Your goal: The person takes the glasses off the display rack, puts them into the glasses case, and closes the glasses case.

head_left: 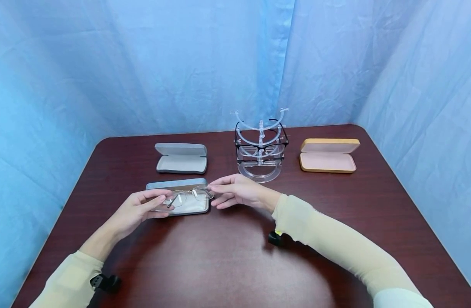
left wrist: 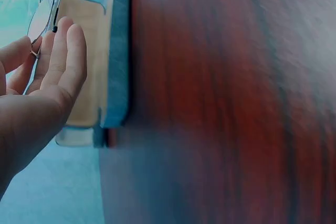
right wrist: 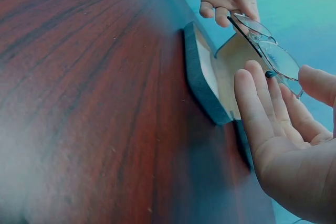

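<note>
A pair of thin metal-rimmed eyeglasses [head_left: 200, 194] is held in the air between both hands, lenses side by side. My left hand [head_left: 135, 210] pinches the left end of the frame between thumb and fingers. At the other end, my right hand [head_left: 243, 192] pinches the rim's corner. Dark-tipped temples lie folded behind the lenses in the right wrist view, where the eyeglasses [right wrist: 281, 59] show close up. Directly beneath them lies an opened blue-grey glasses case [head_left: 198, 208] with a pale lining; the hands and eyeglasses partly cover it.
Behind the nearer case stands another opened grey glasses case [head_left: 181, 164]. A clear display stand [head_left: 261, 132] bears dark-framed eyeglasses [head_left: 274, 149] at mid-table. An opened yellow case [head_left: 328, 162] with pink lining lies to the right. Blue curtains [head_left: 181, 64] surround the brown table [head_left: 235, 265].
</note>
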The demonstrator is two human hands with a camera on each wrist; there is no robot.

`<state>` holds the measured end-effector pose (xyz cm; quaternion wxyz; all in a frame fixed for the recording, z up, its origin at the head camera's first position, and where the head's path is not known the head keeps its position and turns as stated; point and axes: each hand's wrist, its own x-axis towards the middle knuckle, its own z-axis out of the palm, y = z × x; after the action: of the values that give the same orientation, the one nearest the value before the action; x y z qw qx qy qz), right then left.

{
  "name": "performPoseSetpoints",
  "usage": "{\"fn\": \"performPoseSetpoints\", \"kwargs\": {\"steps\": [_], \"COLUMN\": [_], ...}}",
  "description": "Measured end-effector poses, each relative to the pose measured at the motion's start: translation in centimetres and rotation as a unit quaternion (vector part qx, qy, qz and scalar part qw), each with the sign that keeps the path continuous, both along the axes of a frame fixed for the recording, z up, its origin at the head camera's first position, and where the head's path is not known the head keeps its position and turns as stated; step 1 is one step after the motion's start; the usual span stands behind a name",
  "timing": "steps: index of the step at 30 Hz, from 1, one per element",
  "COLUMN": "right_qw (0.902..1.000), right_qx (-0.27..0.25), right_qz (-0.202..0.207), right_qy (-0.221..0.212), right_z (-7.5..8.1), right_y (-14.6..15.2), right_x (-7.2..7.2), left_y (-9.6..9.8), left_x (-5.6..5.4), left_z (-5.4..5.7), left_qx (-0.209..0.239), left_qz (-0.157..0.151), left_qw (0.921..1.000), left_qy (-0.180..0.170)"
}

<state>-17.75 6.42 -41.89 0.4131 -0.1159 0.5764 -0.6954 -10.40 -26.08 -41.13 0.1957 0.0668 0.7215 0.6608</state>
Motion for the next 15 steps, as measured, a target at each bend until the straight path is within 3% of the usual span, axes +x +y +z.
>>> {"fn": "performPoseSetpoints", "kwargs": {"steps": [7, 15], "right_qw": [0.9997, 0.9978], "right_qx": [0.024, 0.065], "right_qz": [-0.003, -0.016], "right_qy": [-0.005, -0.002], "right_z": [-1.1, -2.1], "right_y": [-1.2, -1.9], "right_x": [0.0, -0.2], "left_y": [-1.3, -1.9], "left_x": [-0.3, -0.3], "left_z": [-0.9, -1.7], "left_qx": [-0.001, -0.002], "left_qz": [0.048, 0.077], "left_qw": [0.9987, 0.9963], "left_qy": [-0.015, -0.038]}}
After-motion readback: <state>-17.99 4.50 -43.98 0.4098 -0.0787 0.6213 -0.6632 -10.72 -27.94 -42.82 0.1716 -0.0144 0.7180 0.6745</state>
